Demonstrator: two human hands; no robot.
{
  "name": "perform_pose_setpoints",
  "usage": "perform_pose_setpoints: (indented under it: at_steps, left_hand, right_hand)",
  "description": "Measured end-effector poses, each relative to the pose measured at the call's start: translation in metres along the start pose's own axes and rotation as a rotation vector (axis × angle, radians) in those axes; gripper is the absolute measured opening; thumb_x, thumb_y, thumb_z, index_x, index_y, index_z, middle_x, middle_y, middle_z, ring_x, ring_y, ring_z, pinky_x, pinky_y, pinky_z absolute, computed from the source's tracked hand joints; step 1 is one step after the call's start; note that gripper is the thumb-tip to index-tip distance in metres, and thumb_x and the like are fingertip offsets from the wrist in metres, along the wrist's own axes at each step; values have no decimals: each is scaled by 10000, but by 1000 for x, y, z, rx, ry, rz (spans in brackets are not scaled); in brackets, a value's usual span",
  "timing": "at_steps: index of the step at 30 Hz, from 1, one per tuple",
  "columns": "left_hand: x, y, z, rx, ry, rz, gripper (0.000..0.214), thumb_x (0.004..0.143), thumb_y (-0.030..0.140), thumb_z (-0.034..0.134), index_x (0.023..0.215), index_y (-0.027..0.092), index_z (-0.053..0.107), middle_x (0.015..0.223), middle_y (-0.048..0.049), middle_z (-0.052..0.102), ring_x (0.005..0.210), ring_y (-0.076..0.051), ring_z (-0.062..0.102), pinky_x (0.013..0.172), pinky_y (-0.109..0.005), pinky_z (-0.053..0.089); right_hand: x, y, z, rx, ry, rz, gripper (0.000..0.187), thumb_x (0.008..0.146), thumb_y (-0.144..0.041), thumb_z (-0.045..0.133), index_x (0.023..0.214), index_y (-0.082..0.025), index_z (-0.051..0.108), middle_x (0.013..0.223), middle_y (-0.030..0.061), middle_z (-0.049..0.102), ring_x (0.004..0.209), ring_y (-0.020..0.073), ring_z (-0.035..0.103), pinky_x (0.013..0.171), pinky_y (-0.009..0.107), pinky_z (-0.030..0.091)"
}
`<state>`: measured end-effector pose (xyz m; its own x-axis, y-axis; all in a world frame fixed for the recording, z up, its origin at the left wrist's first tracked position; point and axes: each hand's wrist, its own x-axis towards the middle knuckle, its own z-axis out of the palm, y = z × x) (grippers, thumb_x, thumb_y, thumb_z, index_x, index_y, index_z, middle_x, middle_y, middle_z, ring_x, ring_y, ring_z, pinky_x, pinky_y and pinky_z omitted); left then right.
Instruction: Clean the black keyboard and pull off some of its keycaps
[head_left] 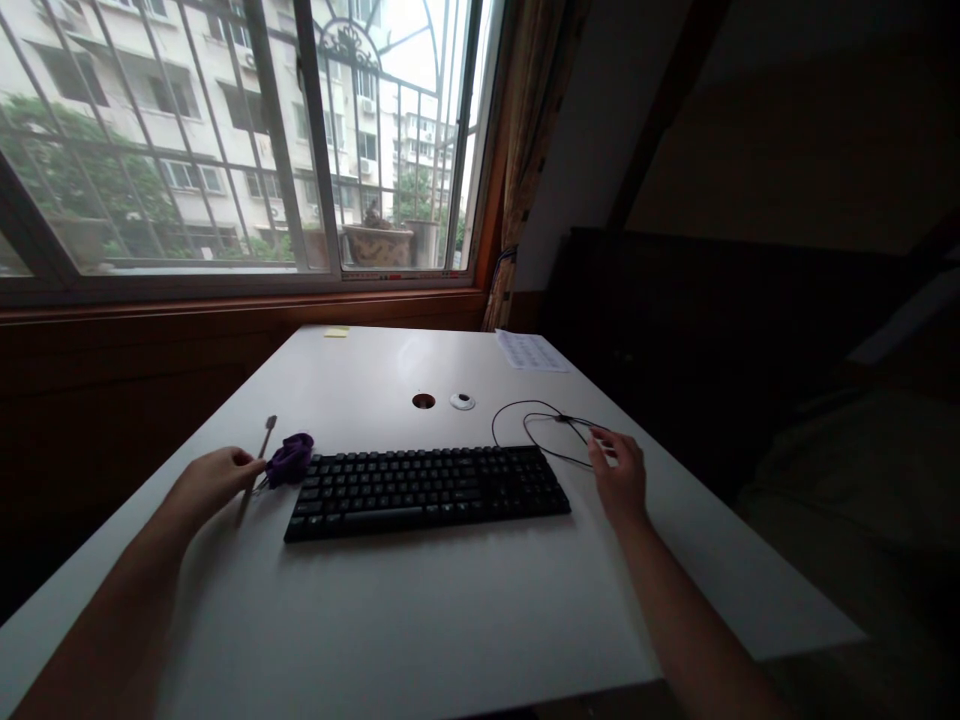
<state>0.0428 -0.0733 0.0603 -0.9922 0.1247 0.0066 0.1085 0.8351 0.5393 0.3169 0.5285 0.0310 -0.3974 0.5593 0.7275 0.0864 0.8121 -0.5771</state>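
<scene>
A black keyboard lies across the middle of the white table. My left hand is closed round a thin stick-like tool just left of the keyboard, beside a crumpled purple cloth. My right hand rests at the keyboard's right end with its fingers on the black cable, which loops on the table behind the keyboard. Whether those fingers pinch the cable is hard to make out.
A round cable hole and its loose white cap sit behind the keyboard. A yellow sticky note and a printed sheet lie at the far edge. A barred window fills the back wall; dark furniture stands right.
</scene>
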Motion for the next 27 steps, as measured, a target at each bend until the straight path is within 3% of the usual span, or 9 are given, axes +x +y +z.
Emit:
perform_pose_setpoints:
  at_steps: [5,11,19,23,27]
  left_hand:
    - [-23,40,2,-477,-134,83,464,647,624,711,772,178,691,644,-47,687,606,-225,629,564,-309,461]
    - [-44,75,16,-776,-231,203,394,709,537,777,784,171,655,611,19,566,534,-141,501,509,-260,402]
    - [-68,102,37,-937,-360,288,340,775,486,797,828,177,664,695,-10,631,594,-147,559,551,-260,453]
    - [-77,111,47,-966,-363,296,361,754,490,819,880,183,677,781,-51,694,689,-202,658,604,-297,520]
    - [-80,114,53,-968,-310,351,313,786,459,828,892,185,719,803,-55,710,702,-189,642,615,-281,504]
  right_hand:
    - [1,-19,-6,-118,69,-203,275,980,-421,559,1074,-224,725,1059,102,724,1025,289,629,1021,511,453]
    - [-6,-47,-5,-141,-36,-337,193,993,-368,566,1033,-260,721,976,74,731,981,282,638,1000,500,449]
    - [-30,-122,18,127,-341,-685,169,996,-210,600,1088,-271,728,944,58,730,876,241,626,827,425,532]
    - [-47,-168,39,310,-573,-704,142,1040,-272,586,1062,-244,723,884,48,727,822,210,640,762,368,543]
    - [-69,-202,71,384,-724,-638,227,1028,-435,644,1102,-237,726,932,53,757,869,215,664,792,356,544]
